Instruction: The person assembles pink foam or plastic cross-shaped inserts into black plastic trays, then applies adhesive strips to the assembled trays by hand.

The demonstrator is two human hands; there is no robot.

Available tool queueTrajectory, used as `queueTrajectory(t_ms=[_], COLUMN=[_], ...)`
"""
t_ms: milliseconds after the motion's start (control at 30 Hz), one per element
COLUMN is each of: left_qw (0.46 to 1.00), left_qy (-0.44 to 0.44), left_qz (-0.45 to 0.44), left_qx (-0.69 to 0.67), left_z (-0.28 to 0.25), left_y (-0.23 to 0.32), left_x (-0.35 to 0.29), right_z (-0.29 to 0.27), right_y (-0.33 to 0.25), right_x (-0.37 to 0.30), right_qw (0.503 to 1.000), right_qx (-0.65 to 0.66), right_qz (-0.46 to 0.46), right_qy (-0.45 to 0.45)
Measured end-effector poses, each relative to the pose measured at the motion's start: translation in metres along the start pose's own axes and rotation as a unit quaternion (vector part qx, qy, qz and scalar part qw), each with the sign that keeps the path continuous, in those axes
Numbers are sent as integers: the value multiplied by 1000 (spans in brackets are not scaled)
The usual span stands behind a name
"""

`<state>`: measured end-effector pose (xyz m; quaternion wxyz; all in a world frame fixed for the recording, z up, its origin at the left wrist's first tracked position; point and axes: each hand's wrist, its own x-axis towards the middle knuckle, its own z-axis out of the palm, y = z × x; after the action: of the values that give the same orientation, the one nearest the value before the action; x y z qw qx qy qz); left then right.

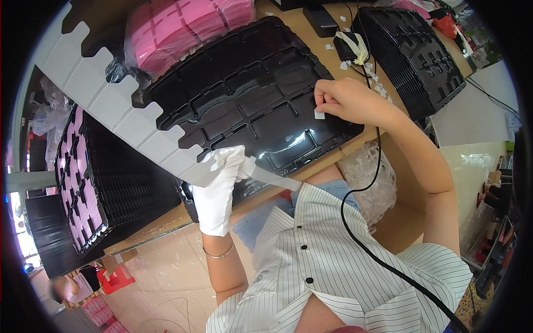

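My left hand, in a white glove, grips the lower end of a long pale grey strip with a row of notched tabs. The strip runs up to the far left, over the black plastic tray in front of me. A narrow translucent band trails from the glove toward my shirt. My bare right hand is over the tray's right side, thumb and fingers pinched on a small white square piece. Whether that piece touches the tray, I cannot tell.
Pink sheets in clear plastic lie behind the tray. Stacks of black trays stand at left and far right. White scraps and a black cable are on the right. A clear bag sits below the table's edge.
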<state>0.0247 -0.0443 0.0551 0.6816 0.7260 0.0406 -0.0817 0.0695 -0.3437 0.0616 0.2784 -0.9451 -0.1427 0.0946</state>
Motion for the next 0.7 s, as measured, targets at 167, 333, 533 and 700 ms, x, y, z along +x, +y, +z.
queueTrajectory(t_ms=[167,333,533,700], left_qw=[1000,1000,1000,1000], left_qy=[-4,5,15,23], left_qz=[-4,-10,4,11], left_qx=[-9,2,9,-5], left_z=[-1,-1,0,-3], left_y=[0,-2,-9,-6], left_x=[0,-1,2,-3], right_z=[4,7,3,3], right_y=[-14,-10,2,57], right_x=[-1,-3,-35,-134], right_qw=[997,997,987,774], right_qx=[-64,-69,80,601], right_qz=[30,38,-136,-91], right_qy=[24,21,-40,177])
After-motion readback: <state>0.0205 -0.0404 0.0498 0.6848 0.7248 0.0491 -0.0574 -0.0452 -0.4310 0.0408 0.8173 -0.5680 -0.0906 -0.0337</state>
